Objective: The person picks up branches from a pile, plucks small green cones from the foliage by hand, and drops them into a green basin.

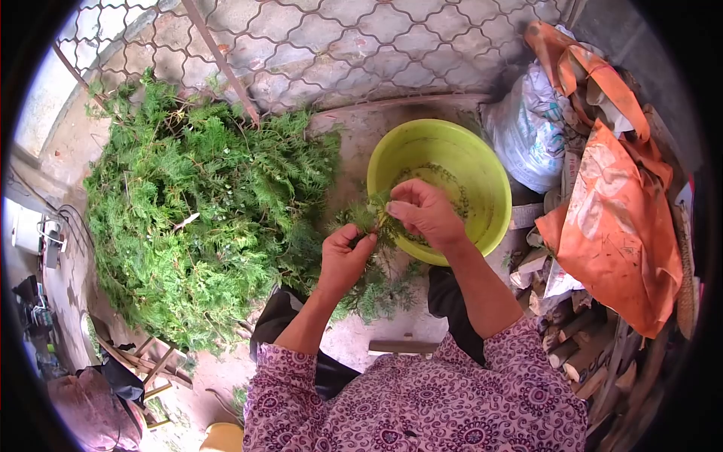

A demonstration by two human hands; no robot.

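My left hand (345, 256) is closed around a green conifer sprig (364, 218), thumb and fingers pinching its stem. Close beside it, my right hand (425, 215) has thumb and forefinger pressed together at the sprig's right side, over the near rim of a yellow-green basin (493, 162). Whatever lies between those right fingertips is too small to make out. Small dark bits (452, 179) are scattered on the basin's floor. More cut sprigs (380, 290) lie on the ground below my hands, between my knees.
A large heap of green conifer branches (203, 203) fills the left. Behind stands a wire mesh fence (361, 53). To the right are a white sack (527, 128), an orange sheet (621, 226) and stacked firewood (584, 343). A yellow container (222, 437) sits at the lower left.
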